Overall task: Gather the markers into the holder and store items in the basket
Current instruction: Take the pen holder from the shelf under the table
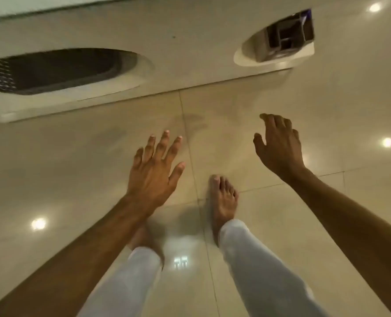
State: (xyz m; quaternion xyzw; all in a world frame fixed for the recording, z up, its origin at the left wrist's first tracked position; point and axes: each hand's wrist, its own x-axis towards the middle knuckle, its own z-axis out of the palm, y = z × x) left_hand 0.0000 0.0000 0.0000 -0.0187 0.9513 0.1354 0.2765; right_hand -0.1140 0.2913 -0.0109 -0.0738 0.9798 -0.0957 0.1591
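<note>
though both splayed and empty, left hand [154, 172] and right hand [279, 145] well short of basket [52, 72]

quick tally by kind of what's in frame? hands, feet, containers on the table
Hands: 2, left hand and right hand, both empty
Bare feet: 2, right foot and left foot, which is partly hidden
Containers: 2, dark basket and dark holder
Markers: 0 visible
Total: 6

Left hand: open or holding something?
Open. The left hand is spread with fingers straight above the floor tiles, with nothing in it or touching it.
</note>
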